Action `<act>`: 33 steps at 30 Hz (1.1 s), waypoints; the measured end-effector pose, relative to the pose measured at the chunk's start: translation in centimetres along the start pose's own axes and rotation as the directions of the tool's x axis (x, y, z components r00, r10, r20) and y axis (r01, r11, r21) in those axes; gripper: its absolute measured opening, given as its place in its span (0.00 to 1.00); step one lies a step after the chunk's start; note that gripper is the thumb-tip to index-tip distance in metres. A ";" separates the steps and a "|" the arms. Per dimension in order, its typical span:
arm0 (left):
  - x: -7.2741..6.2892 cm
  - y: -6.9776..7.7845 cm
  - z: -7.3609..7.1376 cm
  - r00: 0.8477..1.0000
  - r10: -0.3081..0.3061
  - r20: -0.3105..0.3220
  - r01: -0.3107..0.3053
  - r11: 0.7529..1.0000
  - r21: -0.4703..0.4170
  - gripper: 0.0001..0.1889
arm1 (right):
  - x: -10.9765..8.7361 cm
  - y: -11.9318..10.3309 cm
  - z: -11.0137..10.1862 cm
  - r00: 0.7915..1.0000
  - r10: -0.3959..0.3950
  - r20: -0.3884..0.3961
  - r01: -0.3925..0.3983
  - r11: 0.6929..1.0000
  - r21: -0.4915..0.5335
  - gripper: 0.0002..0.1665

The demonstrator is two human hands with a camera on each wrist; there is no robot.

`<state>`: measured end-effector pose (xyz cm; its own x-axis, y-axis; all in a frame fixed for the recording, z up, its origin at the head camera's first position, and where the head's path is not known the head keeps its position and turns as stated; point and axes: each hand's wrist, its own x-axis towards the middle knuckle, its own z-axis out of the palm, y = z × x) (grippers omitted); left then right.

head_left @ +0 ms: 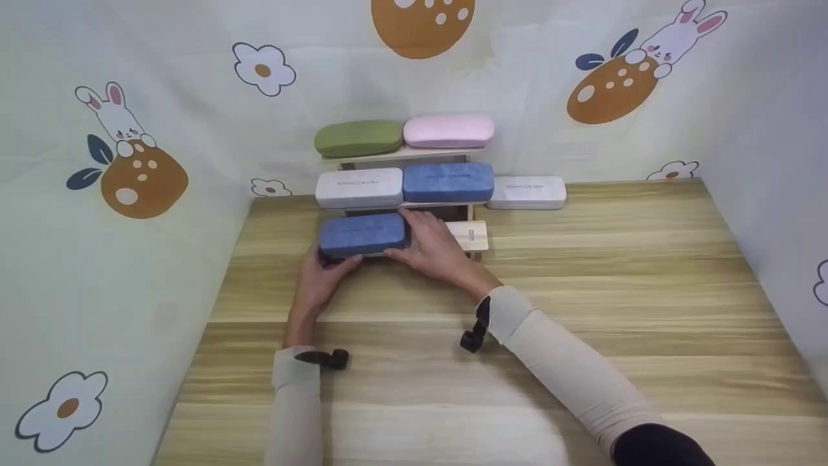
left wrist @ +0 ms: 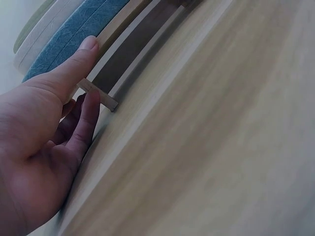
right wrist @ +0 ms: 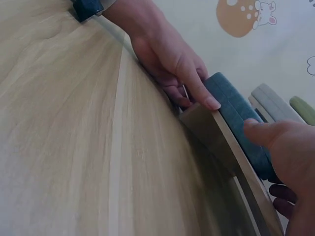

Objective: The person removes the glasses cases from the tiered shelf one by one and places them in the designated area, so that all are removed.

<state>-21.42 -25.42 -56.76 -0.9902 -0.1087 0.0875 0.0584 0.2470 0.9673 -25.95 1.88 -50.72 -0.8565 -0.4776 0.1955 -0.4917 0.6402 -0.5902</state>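
Note:
A blue glasses case (head_left: 362,234) lies on the left part of the lowest step of a wooden tiered rack (head_left: 477,237). My right hand (head_left: 441,249) grips the case by its right end, thumb at the front and fingers toward the back. At the rack's lower left end is my left hand (head_left: 317,277). In the left wrist view its thumb lies along the step's edge by the blue case, while its fingers curl at the wooden end support (left wrist: 104,97). The right wrist view shows the left thumb touching the front corner where case and step meet.
The middle step bears a white case (head_left: 359,188) and another blue case (head_left: 448,182). On the top step sit a green case (head_left: 358,138) and a pink case (head_left: 449,131). Another white case (head_left: 527,193) is right of the rack, near the back wall, on the wooden table (head_left: 614,278).

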 end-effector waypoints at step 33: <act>0.4 0.0 -0.1 0.999 0.029 0.020 -0.029 1.000 -0.003 0.47 | -2.1 0.7 -1.0 0.983 -0.045 -0.180 0.083 0.974 0.211 0.52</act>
<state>-21.83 -25.56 -56.72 -0.9904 -0.0824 0.1113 0.0879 0.2470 0.9650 -24.64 3.94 -50.82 -0.8478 -0.3898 0.3596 -0.5171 0.4572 -0.7236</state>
